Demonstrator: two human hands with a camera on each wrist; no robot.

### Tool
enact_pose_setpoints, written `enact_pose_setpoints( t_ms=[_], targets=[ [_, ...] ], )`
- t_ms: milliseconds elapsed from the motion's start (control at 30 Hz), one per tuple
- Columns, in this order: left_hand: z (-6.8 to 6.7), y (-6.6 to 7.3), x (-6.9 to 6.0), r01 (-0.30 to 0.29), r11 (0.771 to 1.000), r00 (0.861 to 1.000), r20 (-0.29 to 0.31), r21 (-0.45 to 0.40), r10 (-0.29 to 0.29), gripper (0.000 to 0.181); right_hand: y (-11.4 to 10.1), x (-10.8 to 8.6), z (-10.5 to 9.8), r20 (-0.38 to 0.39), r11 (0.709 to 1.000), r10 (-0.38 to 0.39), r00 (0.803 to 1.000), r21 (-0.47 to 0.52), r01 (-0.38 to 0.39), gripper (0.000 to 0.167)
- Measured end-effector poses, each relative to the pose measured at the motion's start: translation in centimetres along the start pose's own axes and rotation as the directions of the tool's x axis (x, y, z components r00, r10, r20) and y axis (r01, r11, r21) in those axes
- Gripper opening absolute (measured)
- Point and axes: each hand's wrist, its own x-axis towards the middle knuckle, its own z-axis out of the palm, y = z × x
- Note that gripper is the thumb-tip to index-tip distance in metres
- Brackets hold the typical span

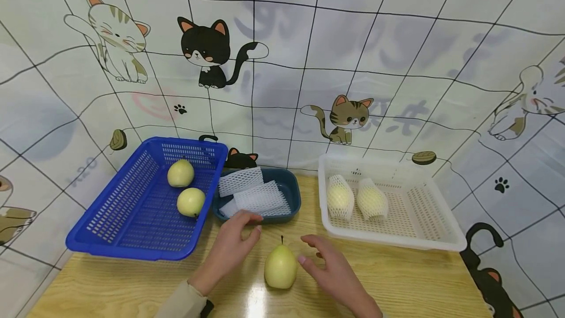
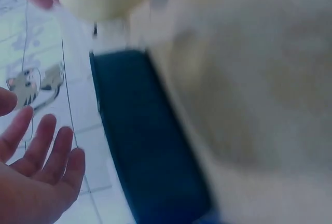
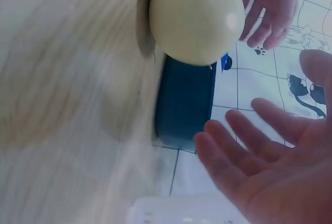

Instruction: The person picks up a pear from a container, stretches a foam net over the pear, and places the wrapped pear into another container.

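Observation:
A yellow-green pear (image 1: 280, 266) stands upright on the wooden table, stem up, between the two hands. The left hand (image 1: 235, 244) hovers to its upper left with relaxed fingers, near the teal tray, touching nothing. On the pear's right is the right hand (image 1: 328, 270), its fingers loosely bent and holding nothing, a small gap from the fruit. Both wrist views show the pear (image 3: 197, 19) apart from the relaxed fingers; the left hand (image 2: 41, 172) shows its palm side, as does the right hand (image 3: 275, 156).
A blue basket (image 1: 128, 254) with two bare pears stands at the left. Behind the hands, a teal tray (image 1: 295, 195) holds white foam nets (image 1: 260, 198). At the right, a white basket (image 1: 423, 243) contains two net-wrapped pears (image 1: 340, 199). A cat-print curtain hangs behind.

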Motion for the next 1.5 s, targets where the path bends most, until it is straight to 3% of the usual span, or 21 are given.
enact_pose_setpoints(
  t_ms=[67, 133, 233, 367, 567, 733, 800, 900, 1067, 1233, 1300, 1500],
  targets=[
    [-0.1, -0.1, 1.1, -0.049, 0.997, 0.998, -0.024, 0.057, 0.050, 0.014, 0.2, -0.1, -0.1, -0.054, 0.998, -0.052, 0.997, -0.027, 0.050, 0.040],
    [0.0, -0.2, 2.3, -0.055, 0.995, 0.998, -0.029, 0.084, 0.057, 0.013, 0.3, -0.1, -0.1, -0.095, 0.994, -0.108, 0.990, -0.047, 0.104, 0.038],
    [0.1, -0.3, 3.9, -0.012, 0.994, 1.000, -0.005, 0.105, 0.012, 0.017, 0.5, -0.1, -0.1, -0.136, 0.985, -0.169, 0.976, -0.063, 0.162, 0.038],
    [0.4, -0.6, 5.6, 0.052, 0.982, 0.996, 0.061, 0.183, -0.064, 0.023, 0.5, 0.0, -0.2, -0.153, 0.981, -0.192, 0.969, -0.044, 0.187, 0.037],
    [1.1, -1.2, 7.5, 0.101, 0.914, 0.970, 0.164, 0.392, -0.178, 0.031, 0.5, -0.1, -0.4, -0.152, 0.986, -0.163, 0.975, 0.020, 0.168, 0.040],
    [1.8, -2.3, 8.5, 0.107, 0.853, 0.949, 0.204, 0.511, -0.241, 0.031, 0.9, -0.2, -0.5, -0.147, 0.986, -0.145, 0.978, 0.056, 0.155, 0.040],
    [1.9, -2.6, 8.6, 0.093, 0.838, 0.952, 0.200, 0.538, -0.233, 0.027, 1.0, -0.2, -0.5, -0.144, 0.986, -0.142, 0.979, 0.066, 0.153, 0.040],
    [1.9, -3.1, 8.6, 0.061, 0.828, 0.966, 0.175, 0.557, -0.188, 0.018, 1.1, -0.2, -0.5, -0.139, 0.986, -0.138, 0.981, 0.075, 0.149, 0.040],
    [1.6, -3.3, 8.3, 0.032, 0.835, 0.990, 0.097, 0.549, -0.102, 0.008, 1.1, -0.2, -0.5, -0.139, 0.987, -0.133, 0.981, 0.072, 0.143, 0.040],
    [0.9, -2.9, 8.0, -0.003, 0.836, 1.000, 0.021, 0.549, -0.010, 0.015, 1.0, 0.0, -0.3, -0.154, 0.988, -0.139, 0.978, 0.043, 0.148, 0.040],
    [0.5, -2.6, 7.8, -0.006, 0.853, 1.000, -0.005, 0.522, 0.010, 0.017, 1.0, 0.1, -0.2, -0.157, 0.987, -0.153, 0.976, 0.031, 0.160, 0.040],
    [-0.9, -1.2, 6.8, -0.012, 0.946, 1.000, -0.022, 0.324, 0.020, 0.022, 0.5, 0.3, -0.2, -0.159, 0.982, -0.188, 0.969, 0.001, 0.191, 0.039]
  ],
)
